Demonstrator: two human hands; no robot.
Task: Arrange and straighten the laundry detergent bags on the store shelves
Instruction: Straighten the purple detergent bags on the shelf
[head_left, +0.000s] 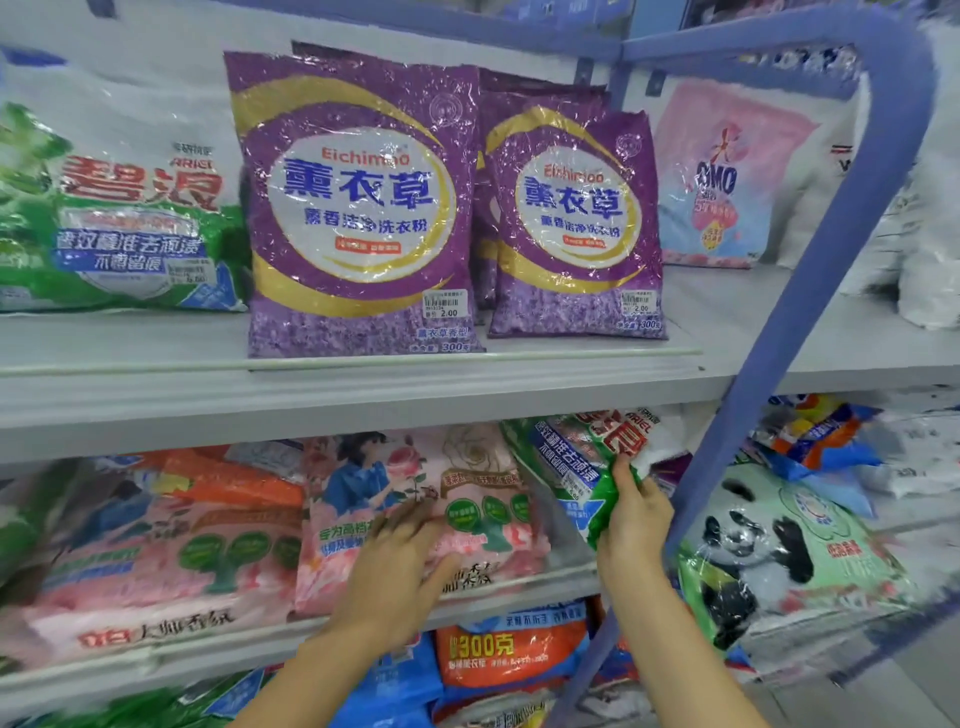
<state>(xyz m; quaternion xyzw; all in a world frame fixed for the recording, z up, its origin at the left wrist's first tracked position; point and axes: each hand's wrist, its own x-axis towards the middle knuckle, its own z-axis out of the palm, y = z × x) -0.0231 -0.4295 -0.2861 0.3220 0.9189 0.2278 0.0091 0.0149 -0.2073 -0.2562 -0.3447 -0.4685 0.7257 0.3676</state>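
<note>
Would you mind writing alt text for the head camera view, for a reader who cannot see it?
A person's right hand grips a tilted green detergent bag on a store shelf, while the left hand rests on a pink bag beside it. On the shelf above, a large purple bag and a smaller purple bag stand upright.

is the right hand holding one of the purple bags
No, the right hand grips the tilted green bag, while the purple bags stand untouched on the shelf above.
</note>
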